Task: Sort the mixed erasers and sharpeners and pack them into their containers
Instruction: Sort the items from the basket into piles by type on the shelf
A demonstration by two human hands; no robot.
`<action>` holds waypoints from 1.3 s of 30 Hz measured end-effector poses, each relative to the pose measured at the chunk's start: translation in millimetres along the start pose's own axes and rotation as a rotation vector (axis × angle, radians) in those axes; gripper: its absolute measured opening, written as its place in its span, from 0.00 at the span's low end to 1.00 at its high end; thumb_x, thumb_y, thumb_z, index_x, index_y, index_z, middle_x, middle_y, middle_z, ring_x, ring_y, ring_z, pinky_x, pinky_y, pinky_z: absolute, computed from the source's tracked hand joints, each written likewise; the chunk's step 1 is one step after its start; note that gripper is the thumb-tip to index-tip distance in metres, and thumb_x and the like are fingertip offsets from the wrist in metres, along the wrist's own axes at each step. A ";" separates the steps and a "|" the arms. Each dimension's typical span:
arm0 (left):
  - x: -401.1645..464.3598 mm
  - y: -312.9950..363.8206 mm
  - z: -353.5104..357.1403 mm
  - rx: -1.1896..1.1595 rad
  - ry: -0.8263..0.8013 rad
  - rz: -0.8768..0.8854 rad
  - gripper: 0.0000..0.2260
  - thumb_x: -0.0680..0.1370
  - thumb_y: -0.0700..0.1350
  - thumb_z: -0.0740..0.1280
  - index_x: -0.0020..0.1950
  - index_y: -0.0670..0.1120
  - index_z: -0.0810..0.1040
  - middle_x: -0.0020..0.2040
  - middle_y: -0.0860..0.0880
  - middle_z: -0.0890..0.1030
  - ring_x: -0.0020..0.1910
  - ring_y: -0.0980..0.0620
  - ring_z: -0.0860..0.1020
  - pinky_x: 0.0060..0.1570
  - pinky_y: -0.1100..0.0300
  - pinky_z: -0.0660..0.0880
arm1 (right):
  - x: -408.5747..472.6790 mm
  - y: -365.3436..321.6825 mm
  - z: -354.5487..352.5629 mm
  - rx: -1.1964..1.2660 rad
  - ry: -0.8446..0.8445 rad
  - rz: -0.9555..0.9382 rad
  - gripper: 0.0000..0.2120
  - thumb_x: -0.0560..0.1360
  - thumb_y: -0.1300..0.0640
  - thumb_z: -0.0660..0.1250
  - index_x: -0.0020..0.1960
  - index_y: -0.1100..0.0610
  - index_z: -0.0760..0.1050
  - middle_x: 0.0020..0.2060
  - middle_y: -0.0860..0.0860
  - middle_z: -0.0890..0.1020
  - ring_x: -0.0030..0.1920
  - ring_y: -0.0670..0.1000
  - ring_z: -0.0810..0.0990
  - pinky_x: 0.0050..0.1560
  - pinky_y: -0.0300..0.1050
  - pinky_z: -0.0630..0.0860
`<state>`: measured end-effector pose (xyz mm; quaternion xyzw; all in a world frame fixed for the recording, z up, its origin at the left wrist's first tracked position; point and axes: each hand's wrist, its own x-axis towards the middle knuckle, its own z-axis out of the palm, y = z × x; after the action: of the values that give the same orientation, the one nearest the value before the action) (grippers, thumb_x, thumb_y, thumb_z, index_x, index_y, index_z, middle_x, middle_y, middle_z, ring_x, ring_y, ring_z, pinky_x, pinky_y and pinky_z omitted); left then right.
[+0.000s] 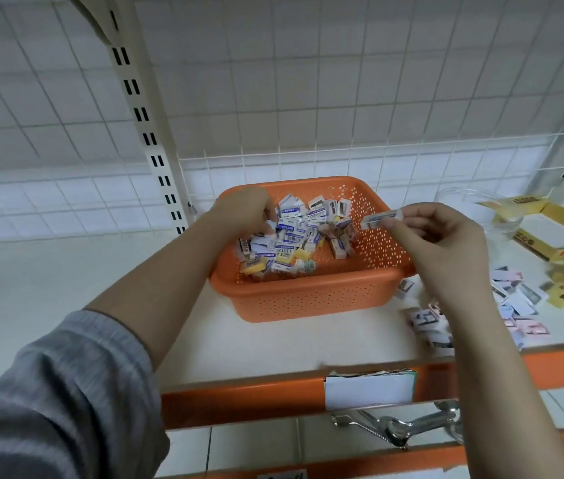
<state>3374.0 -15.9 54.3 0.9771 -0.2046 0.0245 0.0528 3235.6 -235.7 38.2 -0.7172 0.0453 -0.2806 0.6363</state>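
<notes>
An orange perforated basket stands on the white shelf, holding a heap of mixed erasers and sharpeners in small white, blue and yellow packs. My left hand reaches into the basket's left side, fingers curled down among the packs; what it holds is hidden. My right hand hovers over the basket's right rim and pinches a small boxed sharpener between thumb and fingers.
A clear plastic container sits at the right rear. Yellow cardboard boxes lie beyond it. Several sorted small packs are spread on the shelf to the right of the basket. The shelf's orange front edge runs below.
</notes>
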 end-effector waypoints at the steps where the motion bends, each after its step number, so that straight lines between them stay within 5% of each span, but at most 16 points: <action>1: -0.5 -0.9 -2.1 -0.027 0.023 -0.007 0.12 0.71 0.43 0.73 0.54 0.46 0.82 0.52 0.50 0.82 0.50 0.52 0.78 0.53 0.52 0.76 | -0.4 0.3 -0.3 0.003 0.009 -0.002 0.07 0.69 0.61 0.75 0.42 0.56 0.77 0.34 0.49 0.80 0.32 0.38 0.76 0.36 0.27 0.72; 7: -19.5 21.0 -20.6 -0.241 0.201 0.023 0.14 0.74 0.46 0.71 0.59 0.47 0.80 0.52 0.48 0.81 0.47 0.55 0.77 0.50 0.61 0.73 | -4.5 -4.2 -9.8 0.087 0.081 0.013 0.06 0.69 0.61 0.74 0.43 0.56 0.78 0.41 0.58 0.83 0.41 0.50 0.80 0.46 0.40 0.78; 18: -80.7 161.4 -17.3 -0.473 0.485 0.047 0.10 0.74 0.44 0.70 0.55 0.47 0.82 0.42 0.57 0.78 0.36 0.62 0.73 0.41 0.78 0.66 | 3.4 -0.3 -123.1 0.107 0.221 -0.034 0.08 0.72 0.57 0.72 0.50 0.53 0.78 0.33 0.46 0.81 0.40 0.46 0.80 0.47 0.43 0.77; 21: -90.7 209.0 6.9 -0.608 0.499 -0.032 0.09 0.74 0.44 0.69 0.54 0.49 0.82 0.40 0.59 0.78 0.34 0.66 0.74 0.42 0.75 0.69 | 9.4 7.9 -162.3 0.058 0.137 -0.028 0.06 0.72 0.57 0.72 0.48 0.50 0.79 0.30 0.42 0.81 0.37 0.41 0.78 0.44 0.37 0.77; 25: -95.8 259.3 36.1 -0.642 0.422 -0.095 0.11 0.76 0.44 0.68 0.58 0.48 0.81 0.44 0.56 0.79 0.36 0.70 0.73 0.40 0.83 0.66 | 12.2 10.5 -205.0 0.037 0.040 0.007 0.04 0.71 0.59 0.72 0.44 0.51 0.80 0.28 0.42 0.80 0.33 0.40 0.76 0.38 0.31 0.74; 28: -97.7 277.9 53.4 -0.635 0.366 -0.173 0.11 0.76 0.42 0.67 0.58 0.47 0.81 0.49 0.50 0.83 0.38 0.62 0.75 0.39 0.79 0.67 | 13.9 13.0 -223.5 0.041 -0.013 0.053 0.05 0.71 0.61 0.72 0.45 0.54 0.80 0.26 0.41 0.77 0.29 0.39 0.71 0.33 0.28 0.69; 31: -98.8 286.7 68.6 -0.574 0.320 -0.244 0.11 0.76 0.42 0.67 0.58 0.47 0.81 0.49 0.45 0.83 0.43 0.54 0.77 0.40 0.72 0.64 | 14.8 16.1 -232.4 0.046 -0.041 0.066 0.06 0.71 0.62 0.72 0.46 0.54 0.80 0.26 0.41 0.77 0.31 0.39 0.73 0.38 0.28 0.71; 34: -96.2 291.4 76.6 -0.545 0.299 -0.277 0.12 0.76 0.42 0.67 0.58 0.48 0.81 0.48 0.45 0.83 0.45 0.50 0.78 0.40 0.70 0.64 | 13.1 21.1 -238.8 0.053 -0.049 0.062 0.07 0.71 0.62 0.72 0.49 0.57 0.81 0.32 0.49 0.78 0.33 0.41 0.73 0.40 0.30 0.72; 39: -91.0 293.4 75.1 -0.539 0.344 -0.299 0.12 0.74 0.41 0.69 0.57 0.49 0.81 0.51 0.48 0.82 0.46 0.50 0.80 0.48 0.57 0.76 | 12.1 25.9 -241.7 0.073 -0.044 0.070 0.08 0.71 0.63 0.72 0.50 0.58 0.80 0.35 0.53 0.78 0.37 0.45 0.74 0.40 0.33 0.72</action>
<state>3174.6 -255.5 0.7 0.9288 -0.0465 0.1260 0.3454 3142.1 -460.0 26.0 -0.6976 0.0461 -0.2437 0.6721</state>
